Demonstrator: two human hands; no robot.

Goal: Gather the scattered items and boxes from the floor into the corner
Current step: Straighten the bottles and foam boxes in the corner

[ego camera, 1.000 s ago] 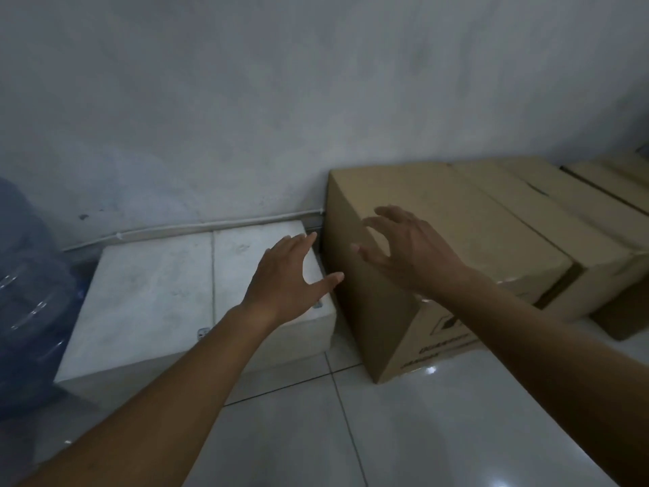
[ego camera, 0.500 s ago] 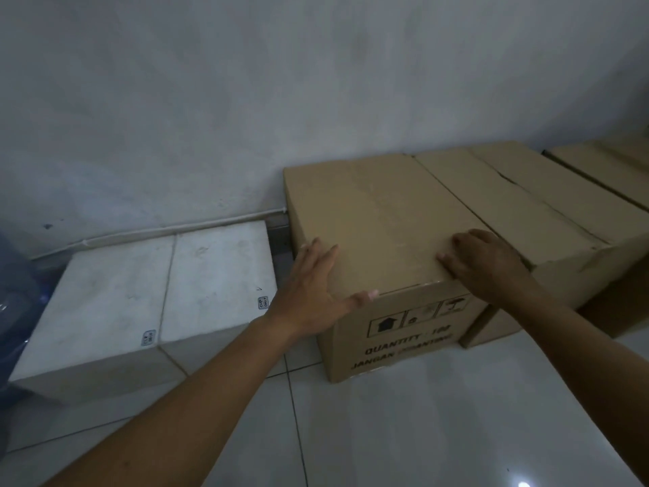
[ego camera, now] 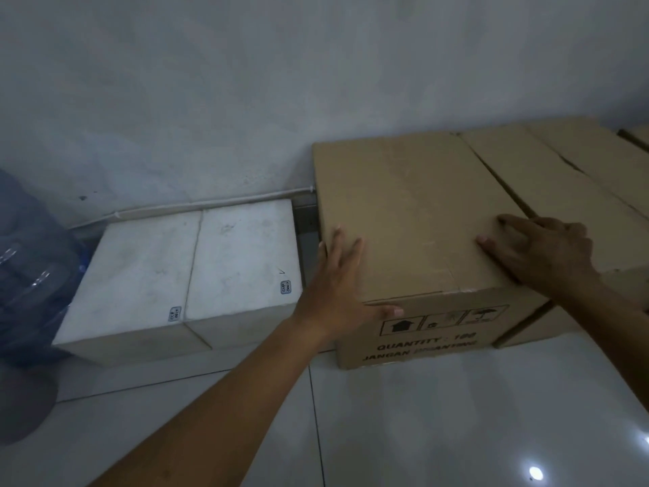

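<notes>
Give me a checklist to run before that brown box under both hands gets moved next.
1. The left grip on the cardboard box: fingers flat against its left side, thumb on the front. Ok.
2. The right grip: lies on the box's top near the right edge. Ok.
3. The box's top: closed and flat. Ok.
4. Room toward the white boxes: a gap shows between them and the box. Ok.
5. Contact with the neighbouring box on the right: touching or apart, cannot tell.
6. Weight of the box: cannot tell.
</notes>
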